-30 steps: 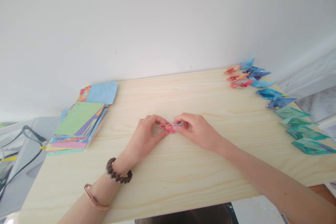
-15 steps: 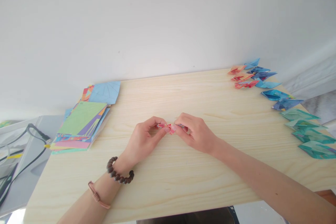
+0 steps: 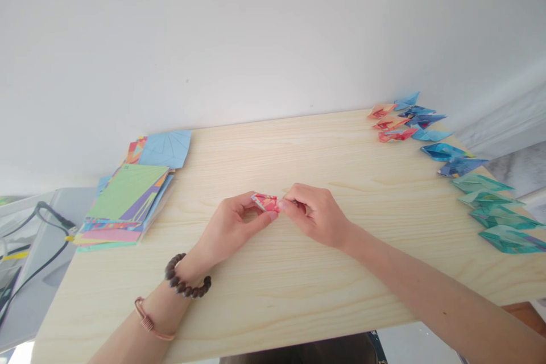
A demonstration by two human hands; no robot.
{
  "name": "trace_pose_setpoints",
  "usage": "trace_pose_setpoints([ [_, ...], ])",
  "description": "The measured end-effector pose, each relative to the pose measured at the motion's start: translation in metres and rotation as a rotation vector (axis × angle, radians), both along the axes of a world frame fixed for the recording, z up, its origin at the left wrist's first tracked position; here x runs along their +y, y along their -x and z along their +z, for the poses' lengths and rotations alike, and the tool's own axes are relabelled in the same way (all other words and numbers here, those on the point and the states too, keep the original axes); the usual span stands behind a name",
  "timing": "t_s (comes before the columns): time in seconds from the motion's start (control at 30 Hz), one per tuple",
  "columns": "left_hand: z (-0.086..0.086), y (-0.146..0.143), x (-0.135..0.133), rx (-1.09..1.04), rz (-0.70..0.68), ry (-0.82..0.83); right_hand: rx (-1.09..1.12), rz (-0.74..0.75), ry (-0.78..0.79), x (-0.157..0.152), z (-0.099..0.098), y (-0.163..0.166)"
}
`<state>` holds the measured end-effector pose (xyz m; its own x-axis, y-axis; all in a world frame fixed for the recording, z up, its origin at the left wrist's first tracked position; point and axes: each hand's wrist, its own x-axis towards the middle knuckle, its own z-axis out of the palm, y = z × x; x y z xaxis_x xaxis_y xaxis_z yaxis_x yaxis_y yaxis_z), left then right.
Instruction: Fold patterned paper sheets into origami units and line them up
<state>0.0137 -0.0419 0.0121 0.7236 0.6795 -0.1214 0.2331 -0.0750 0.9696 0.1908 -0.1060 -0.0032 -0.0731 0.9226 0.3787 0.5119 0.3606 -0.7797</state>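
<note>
Red folded paper [image 3: 265,202] has turned (fingers [image 3: 265,219] pinching it).

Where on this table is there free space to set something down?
The table is bare beyond the left hand and right hand, between the paper stack and red folded papers; also nearer, between the bracelet and right forearm. Crowded: left side, by that stack; right edge, by green folded papers and blue ones.

The left hand [image 3: 232,224] and right hand [image 3: 319,216] pinch close together, fingers [image 3: 303,193] bent, with both arms [image 3: 409,273] slanting inward.
</note>
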Motion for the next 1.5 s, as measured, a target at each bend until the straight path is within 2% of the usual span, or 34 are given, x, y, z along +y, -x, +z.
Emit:
trace_pose_setpoints([
  [0.13, 0.006, 0.0, -0.001, 0.051, -0.053, -0.046, 0.019, 0.008, -0.001, 0.0, 0.001, 0.001],
  [0.37, 0.006, -0.004, -0.002, 0.186, 0.044, -0.191, -0.001, -0.073, 0.057, 0.002, 0.0, 0.003],
  [0.5, 0.005, -0.002, 0.002, 0.101, 0.01, -0.116, 0.055, -0.038, 0.172, 0.003, 0.0, -0.001],
  [0.67, 0.008, 0.0, 0.002, -0.01, -0.055, -0.072, 0.081, 0.062, 0.186, 0.004, 0.002, -0.007],
  [1.1, 0.0, 0.003, 0.002, 0.021, 0.179, -0.099, 0.024, 0.169, 0.175, 0.003, 0.002, -0.008],
  [1.33, 0.002, 0.001, 0.01, -0.04, 0.041, 0.067, 0.044, 0.159, 0.179, 0.004, 0.003, -0.011],
  [1.5, 0.0, 0.001, 0.007, -0.04, 0.036, 0.103, 0.026, 0.159, 0.169, 0.003, 0.002, -0.01],
])
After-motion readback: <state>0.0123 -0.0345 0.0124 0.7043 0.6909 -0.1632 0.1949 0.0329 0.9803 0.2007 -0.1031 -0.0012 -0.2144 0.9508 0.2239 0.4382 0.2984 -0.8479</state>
